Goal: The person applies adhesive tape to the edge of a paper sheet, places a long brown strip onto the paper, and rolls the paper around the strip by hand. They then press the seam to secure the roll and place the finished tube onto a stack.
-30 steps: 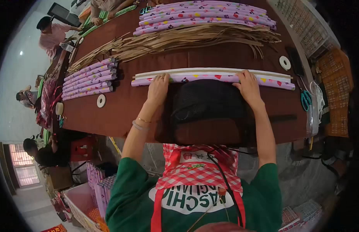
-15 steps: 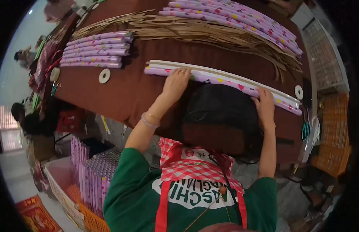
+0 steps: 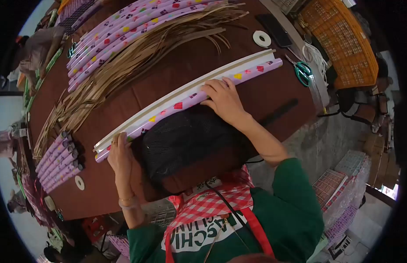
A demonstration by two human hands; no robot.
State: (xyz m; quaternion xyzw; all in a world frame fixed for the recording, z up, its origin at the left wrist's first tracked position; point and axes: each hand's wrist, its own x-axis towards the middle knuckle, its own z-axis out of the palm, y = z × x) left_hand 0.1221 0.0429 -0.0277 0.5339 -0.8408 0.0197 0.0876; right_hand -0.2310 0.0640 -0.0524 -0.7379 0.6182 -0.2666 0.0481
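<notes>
A long lilac roll (image 3: pixel 178 106) with a colourful printed pattern lies across the brown-covered table. Along its far side runs a white strip (image 3: pixel 168 97), with a thin tan strip (image 3: pixel 186 94) lengthwise on it. My left hand (image 3: pixel 120 160) is closed around the roll near its left end. Further right, my right hand (image 3: pixel 225 100) grips the roll, fingers over the top and thumb on the near side. A black mesh-like object (image 3: pixel 186 142) sits between my arms, just in front of the roll.
Tan flat strips (image 3: pixel 124 70) lie beyond the roll, with long patterned tubes (image 3: pixel 124 28) behind them. Shorter tubes (image 3: pixel 59 162) are stacked at left near a white tape roll (image 3: pixel 80 183). At right are another tape roll (image 3: pixel 261 39), a dark phone-like slab (image 3: pixel 273 30) and teal-handled scissors (image 3: pixel 302 73).
The view has turned, so the roll now slants up to the right. Both hands sit somewhat further left along the roll and still hold it.
</notes>
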